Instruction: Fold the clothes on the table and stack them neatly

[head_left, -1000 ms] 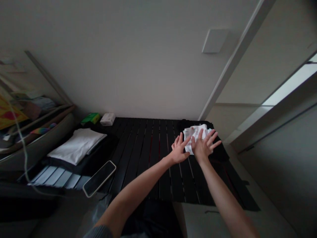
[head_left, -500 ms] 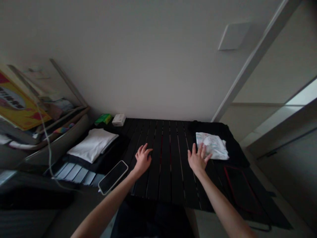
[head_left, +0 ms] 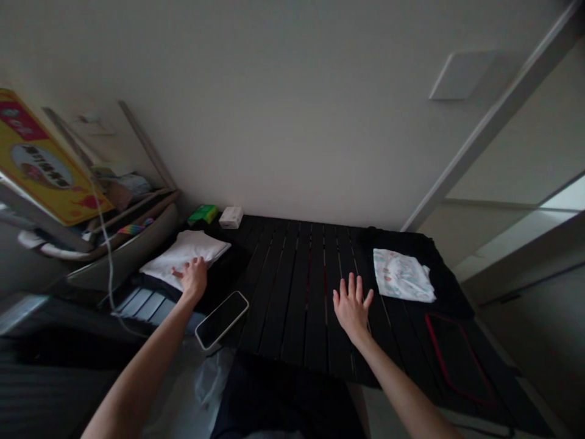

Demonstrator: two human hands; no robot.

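Note:
My left hand (head_left: 192,279) is open, its fingertips on the near edge of a folded white cloth (head_left: 184,257). That cloth lies on a dark fabric layer (head_left: 214,274). A black smartphone (head_left: 222,320) rests just to the right of my left wrist, not touched. My right hand (head_left: 351,308) is open with spread fingers, holding nothing, over a black slatted surface (head_left: 292,286). Further right, a flat white cloth with a small pastel print (head_left: 402,275) lies on a dark cloth (head_left: 439,256), a little apart from my right fingertips.
A green box (head_left: 203,214) and a small white box (head_left: 231,217) stand at the wall end of the slats. A yellow printed board (head_left: 43,160) and a shelf of oddments rise on the left. A thin cable (head_left: 108,268) hangs there. A red-edged dark pouch (head_left: 452,360) lies at right.
My left hand has moved left from the slats onto the folded white cloth's edge. My right hand has drawn back from the printed cloth, which now lies flatter than when crumpled. The view has turned.

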